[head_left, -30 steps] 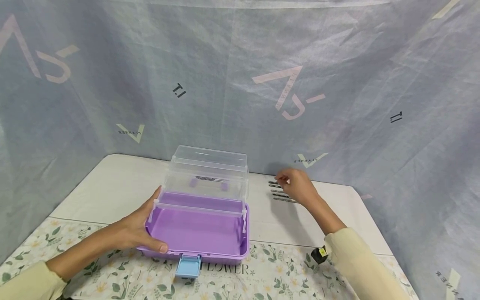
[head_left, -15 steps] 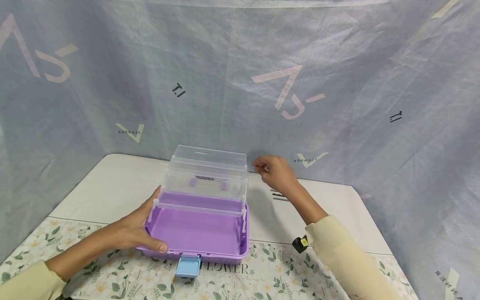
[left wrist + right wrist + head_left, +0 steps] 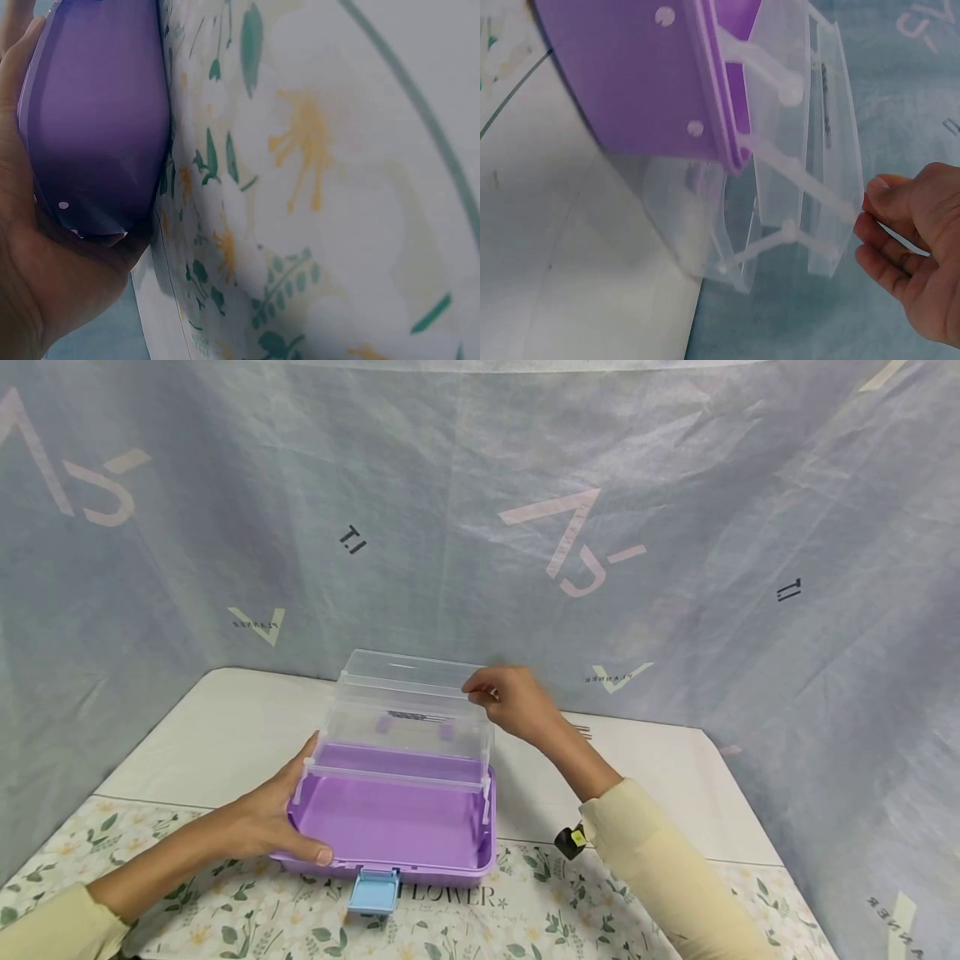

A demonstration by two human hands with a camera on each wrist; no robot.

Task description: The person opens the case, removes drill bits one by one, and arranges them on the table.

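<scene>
though backward, "planner" (image 3: 255, 625) behind purple box (image 3: 390, 822)

The purple plastic box (image 3: 390, 827) is leaving room into its interior from the front, past a jutting light-blue plastic latch (image 3: 373, 892). Clear plastic stepped trays (image 3: 405, 688) are obstructing its rear; grey-blue printed cloth (image 3: 420, 510) is closing passage behind it. The left hand (image 3: 277, 820) is blocking its left side, the right hand (image 3: 510, 697) its rear right.

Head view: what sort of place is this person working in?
Probably a makeshift tabletop workspace, screened off indoors: a printed grey-blue cloth hangs behind and along both sides, the table wears a flowered covering at its near part, and an open purple box stands on it.
</scene>
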